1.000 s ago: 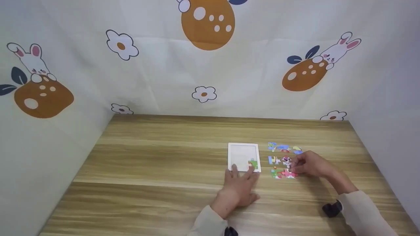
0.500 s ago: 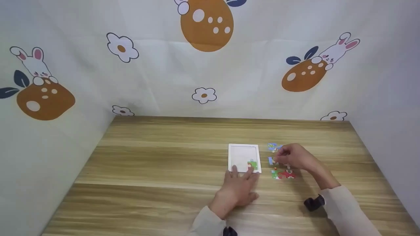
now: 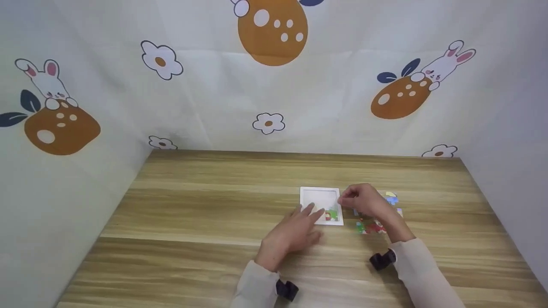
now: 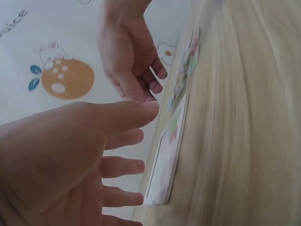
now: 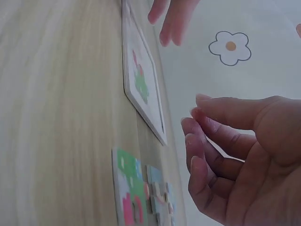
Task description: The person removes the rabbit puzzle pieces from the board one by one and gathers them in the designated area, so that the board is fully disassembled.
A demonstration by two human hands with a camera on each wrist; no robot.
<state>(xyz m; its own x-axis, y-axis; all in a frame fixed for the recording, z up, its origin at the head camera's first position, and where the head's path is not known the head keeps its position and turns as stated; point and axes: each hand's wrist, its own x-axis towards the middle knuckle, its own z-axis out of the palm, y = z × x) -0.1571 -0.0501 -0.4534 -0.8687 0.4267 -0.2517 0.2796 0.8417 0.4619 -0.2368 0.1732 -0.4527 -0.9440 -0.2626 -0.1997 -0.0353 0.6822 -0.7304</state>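
Note:
A white puzzle tray (image 3: 302,201) lies on the table, with a green and red puzzle piece (image 3: 331,214) in its lower right corner. My left hand (image 3: 295,229) is over the tray's near side, fingers straight and spread. At the tray's right edge is my right hand (image 3: 366,201), its fingers loosely bent. In the right wrist view the right hand's thumb and fingertips (image 5: 200,98) come close together, and nothing shows between them. Right of the tray lie several loose puzzle pieces (image 3: 376,226), partly hidden under the right hand and forearm.
The wood-grain table (image 3: 192,205) stretches out on both sides. A pale curtain (image 3: 214,94) printed with rabbits, oranges and flowers closes off the back and sides. Dark wrist cameras (image 3: 382,259) sit at both cuffs.
My right hand has moved left from over the loose pieces to the tray's right edge. The left hand, earlier resting on the tray's near edge, has shifted left and farther over the tray.

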